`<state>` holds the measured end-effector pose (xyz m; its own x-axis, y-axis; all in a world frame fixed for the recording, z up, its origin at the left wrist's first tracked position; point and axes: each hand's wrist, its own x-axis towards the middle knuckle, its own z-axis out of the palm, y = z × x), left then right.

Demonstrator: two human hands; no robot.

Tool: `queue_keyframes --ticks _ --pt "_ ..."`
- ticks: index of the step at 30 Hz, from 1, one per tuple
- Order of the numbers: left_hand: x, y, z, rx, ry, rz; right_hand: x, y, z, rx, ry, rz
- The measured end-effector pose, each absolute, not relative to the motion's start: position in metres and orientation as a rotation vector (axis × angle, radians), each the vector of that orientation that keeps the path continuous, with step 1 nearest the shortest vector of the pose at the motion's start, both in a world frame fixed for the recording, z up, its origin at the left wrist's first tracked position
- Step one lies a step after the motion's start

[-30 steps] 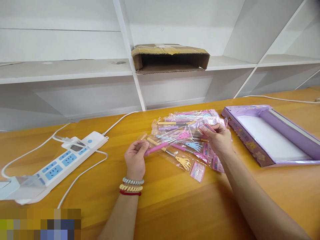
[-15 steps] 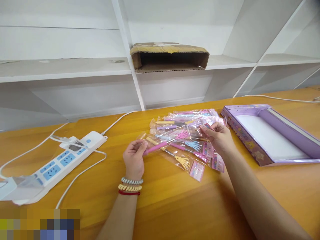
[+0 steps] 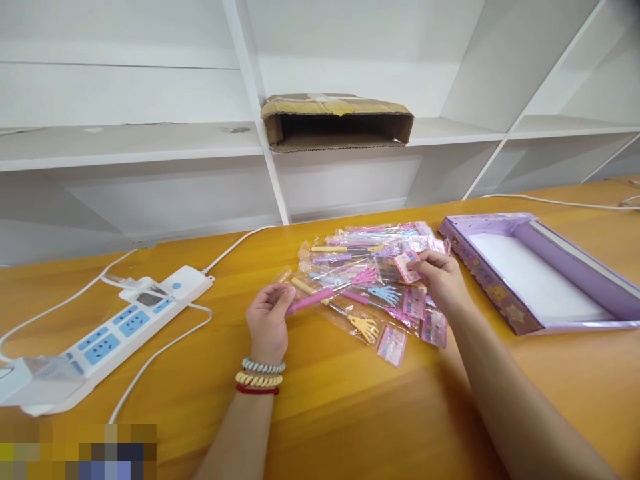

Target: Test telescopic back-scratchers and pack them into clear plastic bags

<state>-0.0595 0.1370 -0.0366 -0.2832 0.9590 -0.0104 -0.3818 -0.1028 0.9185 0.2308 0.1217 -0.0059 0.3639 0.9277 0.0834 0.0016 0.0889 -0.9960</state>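
While left hand [image 3: 267, 321] stayed pinched on packet [image 3: 325, 293] at pink handle, right hand [image 3: 441, 279] gripped its card [image 3: 406, 265] end, card tilted up more than half second earlier. Packet hung between hands above pile [image 3: 350, 250] at 12 o'clock. Box [image 3: 537, 280] at 3 o'clock unmoved.

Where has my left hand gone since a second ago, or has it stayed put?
No, it has not moved: the left hand keeps the same gap to the power strip and still pinches the pink handle. The right hand holds a pink packet.
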Motion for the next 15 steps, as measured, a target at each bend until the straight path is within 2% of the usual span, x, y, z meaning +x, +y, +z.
queue_keyframes --ticks 3,7,15 --pt "-0.059 0.137 -0.037 0.785 1.071 1.610 0.229 0.117 -0.003 -1.323 -1.089 0.850" --pt "-0.059 0.137 -0.038 0.793 1.065 1.618 0.219 0.117 -0.003 -1.334 -1.285 0.622" --pt "-0.058 0.135 -0.039 0.818 1.019 1.629 0.187 0.124 -0.027 -1.432 -1.528 -0.138"
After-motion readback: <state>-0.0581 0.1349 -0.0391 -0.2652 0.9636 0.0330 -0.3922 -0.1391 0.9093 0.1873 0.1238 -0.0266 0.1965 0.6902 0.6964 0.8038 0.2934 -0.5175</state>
